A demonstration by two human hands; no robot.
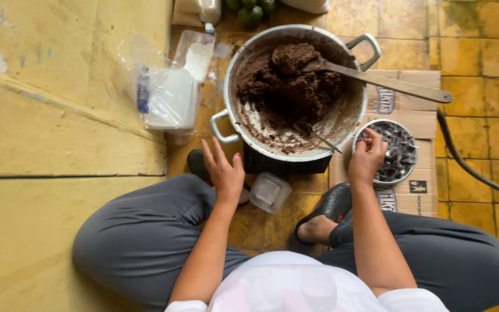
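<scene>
white short-sleeved top (295,286), grey trousers (140,237), black perforated clogs (331,205), bare forearms

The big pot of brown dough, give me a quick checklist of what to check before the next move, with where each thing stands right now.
1. Big pot sits level on its dark base: ok.
2. Wooden paddle rests in the brown dough, handle over the rim: ok.
3. Small spoon lies inside the pot, within reach: ok.
4. Left hand free, fingers spread, beside the pot's handle: ok.
5. Right hand at the small bowl of dark pieces; whether it grips one: cannot tell.
6. Clear plastic tub between the feet, contents: cannot tell.
</scene>
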